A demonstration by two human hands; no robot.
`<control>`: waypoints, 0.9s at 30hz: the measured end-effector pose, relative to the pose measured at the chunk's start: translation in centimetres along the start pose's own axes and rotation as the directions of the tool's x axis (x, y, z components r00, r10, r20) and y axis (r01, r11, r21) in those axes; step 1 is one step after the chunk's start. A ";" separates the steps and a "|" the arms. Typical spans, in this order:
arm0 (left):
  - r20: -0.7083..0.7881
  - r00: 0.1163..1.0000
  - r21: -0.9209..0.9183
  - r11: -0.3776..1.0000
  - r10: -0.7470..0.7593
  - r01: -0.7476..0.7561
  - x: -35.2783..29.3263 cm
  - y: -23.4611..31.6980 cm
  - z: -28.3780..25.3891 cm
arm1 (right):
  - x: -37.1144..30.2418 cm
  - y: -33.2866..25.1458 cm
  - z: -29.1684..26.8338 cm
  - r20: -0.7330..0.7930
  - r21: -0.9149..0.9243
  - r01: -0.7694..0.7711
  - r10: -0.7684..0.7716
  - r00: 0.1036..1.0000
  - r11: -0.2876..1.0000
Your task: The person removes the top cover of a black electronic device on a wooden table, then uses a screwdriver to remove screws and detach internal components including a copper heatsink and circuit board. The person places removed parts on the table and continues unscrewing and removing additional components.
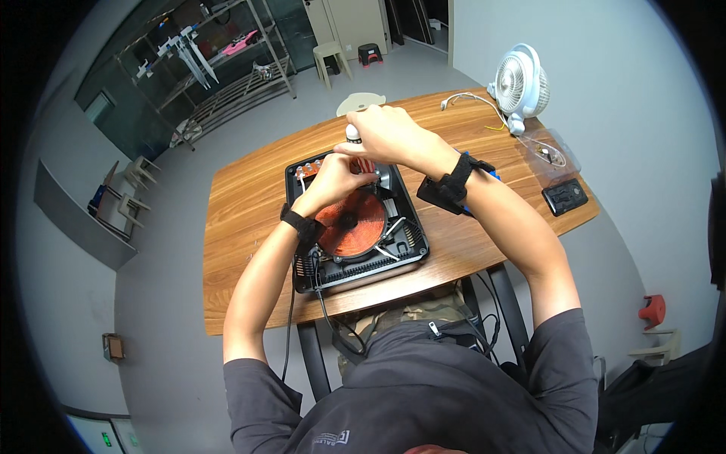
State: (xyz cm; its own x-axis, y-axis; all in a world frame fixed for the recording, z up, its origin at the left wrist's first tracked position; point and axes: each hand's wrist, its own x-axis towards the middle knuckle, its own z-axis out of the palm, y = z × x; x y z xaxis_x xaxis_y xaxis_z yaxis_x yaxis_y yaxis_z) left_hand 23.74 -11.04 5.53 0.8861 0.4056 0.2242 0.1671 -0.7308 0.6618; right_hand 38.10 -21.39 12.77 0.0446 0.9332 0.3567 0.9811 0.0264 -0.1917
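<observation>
A screwdriver-like tool [353,135] with a white end and red striping is gripped in the right hand [389,135], whose fingers are closed around its upper part. The left hand [336,181] is placed just below, fingers bent by the striped section; whether the tool is pinched or only steadied there cannot be told. Both are held over the far part of an opened black housing [418,234], toward 1 o'clock of its orange-red coil [363,231]. The tool's tip is hidden by the left hand.

For good work here, the tool is best kept upright and pressed straight down, with turning done by the right hand and the lower end guided by the left. The coil windings and the pale leads [391,229] at its 4 o'clock should be kept clear of any slip.

The housing is set on a wood-grained table [242,219], close to its 6 o'clock edge. A fan [522,82] is stood at the table's 2 o'clock, and a black device [565,197] is laid at 3. Beyond, a metal rack [286,66] is seen at 11 o'clock, and a pale stool [330,51] at 12.
</observation>
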 end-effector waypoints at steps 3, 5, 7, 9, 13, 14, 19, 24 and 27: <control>-0.013 1.000 0.029 1.000 -0.002 0.002 0.2 0.6 0.1 | 0.0 0.4 0.3 -0.074 -0.018 -0.006 0.005 0.997 1.000; -0.017 1.000 0.024 1.000 -0.001 0.002 0.2 0.9 0.0 | 0.0 0.4 0.0 -0.077 0.000 -0.020 0.020 0.997 1.000; -0.025 1.000 0.047 0.999 0.014 -0.013 0.3 1.2 -0.3 | 0.0 0.3 -0.2 -0.089 0.017 -0.026 0.027 0.996 1.000; -0.024 0.999 0.053 0.998 0.022 -0.021 0.4 1.3 -0.4 | -0.1 0.3 -0.4 -0.111 0.034 -0.025 0.029 0.993 0.999; 0.047 0.998 0.054 0.998 -0.034 0.032 0.6 1.0 -0.6 | -0.2 0.4 -0.2 -0.122 0.020 -0.022 0.024 0.992 1.000; 0.077 0.995 0.061 0.997 -0.061 0.056 0.6 1.0 -0.6 | -0.1 0.5 0.0 -0.126 0.009 -0.015 0.016 0.992 1.000; 0.213 0.975 0.257 0.958 0.069 -0.124 0.4 -2.1 0.9 | -0.4 0.8 0.0 -0.156 -0.011 -0.023 0.021 0.987 1.000; 0.232 0.973 0.323 0.944 -0.009 -0.068 0.3 -2.3 2.4 | -0.9 1.4 -0.9 -0.211 -0.030 -0.033 0.026 0.977 0.999; 0.224 0.975 0.318 0.945 -0.003 -0.071 0.4 -2.3 2.7 | -1.2 1.8 -0.9 -0.217 -0.004 -0.041 0.039 0.975 0.999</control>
State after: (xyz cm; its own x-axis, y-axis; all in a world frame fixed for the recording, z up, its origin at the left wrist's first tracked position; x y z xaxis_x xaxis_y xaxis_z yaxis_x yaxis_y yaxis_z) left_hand 24.91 -10.64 2.21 0.9599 0.2745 0.0569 0.2331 -0.8942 0.3821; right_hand 39.96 -22.82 12.84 0.1226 0.8335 0.5388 0.9792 -0.0132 -0.2025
